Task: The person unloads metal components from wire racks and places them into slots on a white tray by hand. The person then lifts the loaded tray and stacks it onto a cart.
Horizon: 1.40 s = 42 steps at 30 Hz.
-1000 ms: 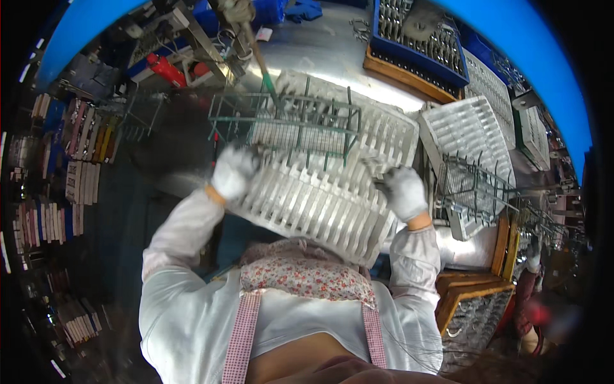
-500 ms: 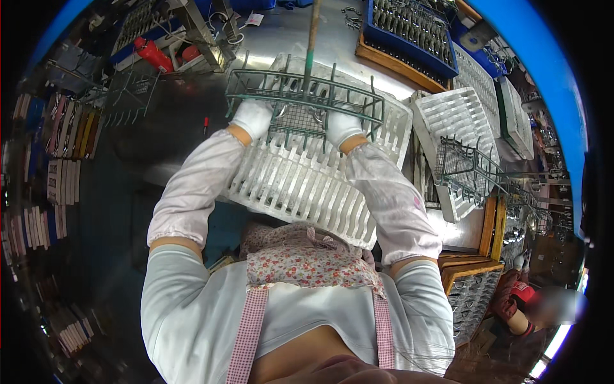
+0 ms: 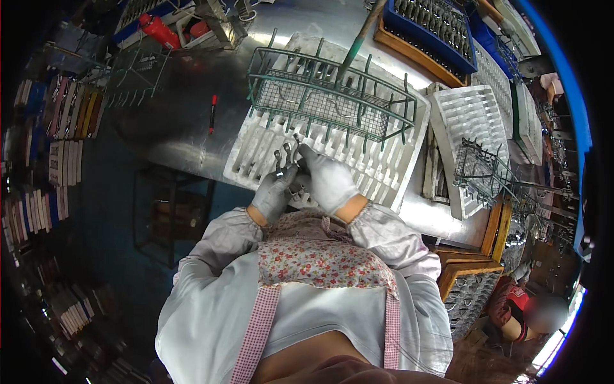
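Observation:
Close to my apron, both gloved hands are together over the near part of a white ridged tray (image 3: 246, 150). My left hand (image 3: 274, 193) is closed around several small metal pieces (image 3: 286, 153) whose rounded ends stick up past the fingers. My right hand (image 3: 330, 180) has its fingers bent in against the same pieces, touching the left fingers. The exact kind of the pieces is too small to tell. Beyond the hands, a green wire rack (image 3: 313, 78) with mesh panels and prongs sits on the tray, apart from both hands.
A red marker (image 3: 213, 114) lies on the metal table at left, with a red bottle (image 3: 158, 31) farther back. To the right are another white ridged tray (image 3: 470, 109), a smaller wire rack (image 3: 476, 168) and a blue tray of metal parts (image 3: 432, 29). A person in red (image 3: 511, 301) is at lower right.
Both hands have let go of the green wire rack and come back toward my body. Small metal pieces now show between them. The rack appears farther right and slanted.

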Motion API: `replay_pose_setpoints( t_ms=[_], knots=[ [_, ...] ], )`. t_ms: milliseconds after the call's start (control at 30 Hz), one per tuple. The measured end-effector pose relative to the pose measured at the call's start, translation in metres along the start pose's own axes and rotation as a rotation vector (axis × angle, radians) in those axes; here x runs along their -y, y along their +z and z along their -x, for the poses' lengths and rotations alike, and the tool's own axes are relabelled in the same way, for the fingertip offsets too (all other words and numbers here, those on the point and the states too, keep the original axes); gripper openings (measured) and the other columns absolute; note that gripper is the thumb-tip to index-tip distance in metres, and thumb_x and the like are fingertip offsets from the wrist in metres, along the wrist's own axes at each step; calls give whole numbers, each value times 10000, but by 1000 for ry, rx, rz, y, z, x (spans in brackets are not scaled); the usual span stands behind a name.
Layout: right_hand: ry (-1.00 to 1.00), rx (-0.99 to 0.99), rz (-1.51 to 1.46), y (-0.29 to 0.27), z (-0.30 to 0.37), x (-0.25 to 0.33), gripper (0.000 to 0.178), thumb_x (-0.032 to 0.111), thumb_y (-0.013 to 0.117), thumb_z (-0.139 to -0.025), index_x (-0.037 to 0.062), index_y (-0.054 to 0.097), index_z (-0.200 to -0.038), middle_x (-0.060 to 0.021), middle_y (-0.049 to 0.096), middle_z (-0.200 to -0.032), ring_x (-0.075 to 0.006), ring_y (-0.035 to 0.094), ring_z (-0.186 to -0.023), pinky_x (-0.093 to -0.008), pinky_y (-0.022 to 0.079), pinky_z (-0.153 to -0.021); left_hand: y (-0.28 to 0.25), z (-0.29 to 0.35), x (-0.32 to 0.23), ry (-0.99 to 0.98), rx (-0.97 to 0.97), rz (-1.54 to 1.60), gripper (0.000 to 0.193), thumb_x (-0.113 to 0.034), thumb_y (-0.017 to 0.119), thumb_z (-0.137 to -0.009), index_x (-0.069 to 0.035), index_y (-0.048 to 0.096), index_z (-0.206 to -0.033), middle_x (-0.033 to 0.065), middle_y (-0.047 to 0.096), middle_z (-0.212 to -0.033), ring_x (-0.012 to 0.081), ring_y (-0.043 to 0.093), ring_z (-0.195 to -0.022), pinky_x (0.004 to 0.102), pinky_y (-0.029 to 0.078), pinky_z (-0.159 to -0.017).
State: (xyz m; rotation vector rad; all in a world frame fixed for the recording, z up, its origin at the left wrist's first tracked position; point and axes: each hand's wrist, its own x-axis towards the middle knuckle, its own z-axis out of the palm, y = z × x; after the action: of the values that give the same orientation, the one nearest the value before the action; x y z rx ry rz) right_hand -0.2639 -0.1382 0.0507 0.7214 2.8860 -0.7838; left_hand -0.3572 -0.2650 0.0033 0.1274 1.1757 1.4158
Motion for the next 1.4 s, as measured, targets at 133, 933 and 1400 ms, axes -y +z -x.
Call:
replay_pose_setpoints(
  t_ms=[133,933,1400],
  knots=[
    [-54,198,-51,12,-20,16,511,271,624,-778,20,438,-1183,-141,600,-744,-270,616,-641,-354,505,-518,-47,-12,22,52,-51,156,323,-321,558,-871,-16,574,-974,56,609,-873,134,557,-740,230,422,-630],
    [-172,-267,37,35,-38,-59,432,367,625,-719,200,576,-1114,-32,591,-1081,-240,536,-963,-398,404,-789,4,-268,-209,103,621,-1737,395,-353,718,-668,20,657,-785,78,621,-671,185,557,-604,334,428,-570],
    [-214,-397,-183,19,-18,-84,215,273,724,-620,192,702,-819,-5,648,-870,-197,575,-829,-365,433,-716,-26,-374,-201,64,-46,-1760,276,-273,688,-737,-30,658,-862,133,653,-887,238,639,-717,341,507,-623]
  ],
)
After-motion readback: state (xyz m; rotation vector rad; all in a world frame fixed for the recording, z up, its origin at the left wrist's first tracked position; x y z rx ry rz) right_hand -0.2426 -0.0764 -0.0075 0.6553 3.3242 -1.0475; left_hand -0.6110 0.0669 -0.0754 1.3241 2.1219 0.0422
